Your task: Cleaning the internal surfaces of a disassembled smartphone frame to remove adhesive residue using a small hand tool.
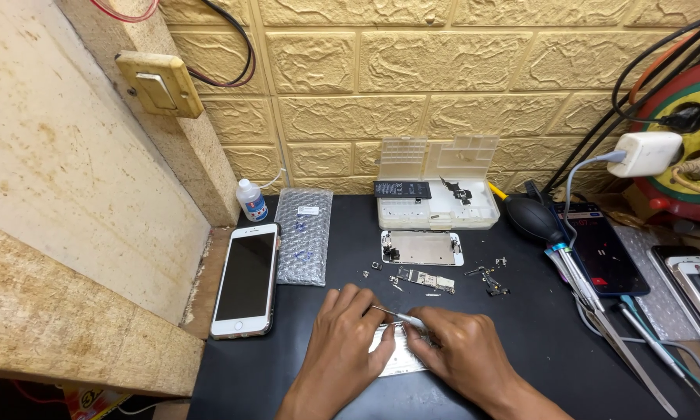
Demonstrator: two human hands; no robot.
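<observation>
Screwdriver point(397, 316), tip pointing left, is pinched in right hand point(459, 342) fingers while phone frame point(399, 359) is pressed flat by left hand point(342, 342).

Head view, sole camera: it was worn on the person's head and looked steeply down and forward over a black work mat point(350, 257), facing a yellow brick-patterned wall point(412, 70) at the far edge. It sat close enough for both forearms to enter from the bottom edge, the left hand point(342, 342) and right hand point(459, 350) lying low at centre. The frame reached from a beige side panel point(62, 171) on the left to a cable reel point(684, 124) on the right. No second view was supplied, so no overlap was recorded.
</observation>
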